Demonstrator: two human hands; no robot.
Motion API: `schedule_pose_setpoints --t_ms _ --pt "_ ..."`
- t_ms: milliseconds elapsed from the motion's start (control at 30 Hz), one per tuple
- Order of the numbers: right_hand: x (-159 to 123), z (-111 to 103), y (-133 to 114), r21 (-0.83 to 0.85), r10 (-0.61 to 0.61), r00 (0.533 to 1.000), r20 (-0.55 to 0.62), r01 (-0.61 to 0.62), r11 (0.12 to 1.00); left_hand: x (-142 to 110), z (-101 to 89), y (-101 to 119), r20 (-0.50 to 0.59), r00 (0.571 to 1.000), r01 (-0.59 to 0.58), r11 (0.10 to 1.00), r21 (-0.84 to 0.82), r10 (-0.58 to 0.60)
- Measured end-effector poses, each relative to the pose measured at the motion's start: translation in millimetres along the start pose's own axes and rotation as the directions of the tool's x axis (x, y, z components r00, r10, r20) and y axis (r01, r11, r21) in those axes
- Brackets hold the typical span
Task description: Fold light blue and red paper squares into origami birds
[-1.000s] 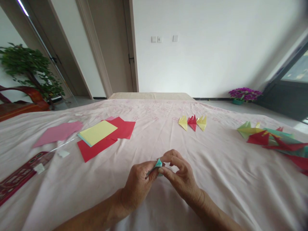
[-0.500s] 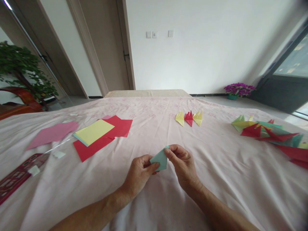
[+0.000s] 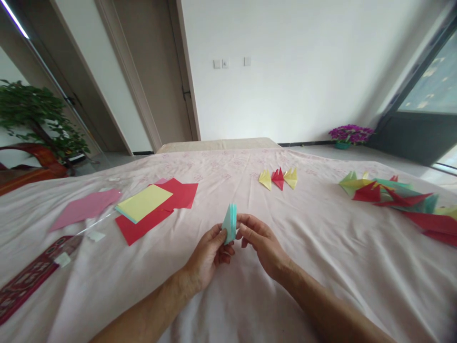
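My left hand is closed on a folded light-green paper piece, pinching its lower left side between thumb and fingers. The piece stands upright, narrow and pointed at the top, and several thin layers show along its right edge. My right hand is at that right edge with loosely curled fingers, its thumb and forefinger a little apart. Its forefinger tip is partly behind the paper, so contact there is unclear. Beyond the hands, a red folded paper piece stands between two yellow ones.
The table has a pale pink cloth. On the left lie yellow sheets, red sheets, pink sheets and a dark red patterned item. Several coloured folded papers are heaped on the right.
The light-green paper has turned from lying broad and tilted to standing upright, showing its layered edge. My right hand has let go of its upper corner and moved slightly lower. The view has shifted slightly.
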State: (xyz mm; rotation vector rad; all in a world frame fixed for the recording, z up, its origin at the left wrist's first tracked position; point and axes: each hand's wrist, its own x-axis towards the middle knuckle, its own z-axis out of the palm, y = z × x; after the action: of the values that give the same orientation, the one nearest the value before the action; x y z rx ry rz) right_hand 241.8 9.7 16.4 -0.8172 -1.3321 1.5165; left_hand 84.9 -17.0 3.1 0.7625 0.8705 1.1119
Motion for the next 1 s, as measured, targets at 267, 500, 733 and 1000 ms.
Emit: schedule_pose_setpoints --t_ms 267,500,733,1000 --pt "-4.0 8.2 4.7 -0.021 0.022 1.000 -0.014 -0.023 1.000 -4.2 6.8 1.5 -0.022 0.994 -0.102 0.991 0.085 0.104" --pt "-5.1 9.8 14.2 -0.054 0.024 0.999 -0.046 -0.027 0.998 -15.4 3.5 6.3 0.128 0.987 -0.131 0.955 0.265 0.100" --pt "-4.6 10.8 16.7 -0.100 -0.026 0.995 -0.094 0.016 0.995 -17.3 2.0 3.7 0.049 0.986 -0.167 0.938 0.304 0.160" --pt "-6.7 6.1 18.7 -0.403 -0.312 0.943 -0.114 0.243 0.883 -10.9 -4.1 1.7 -0.014 0.919 -0.343 0.817 0.463 0.394"
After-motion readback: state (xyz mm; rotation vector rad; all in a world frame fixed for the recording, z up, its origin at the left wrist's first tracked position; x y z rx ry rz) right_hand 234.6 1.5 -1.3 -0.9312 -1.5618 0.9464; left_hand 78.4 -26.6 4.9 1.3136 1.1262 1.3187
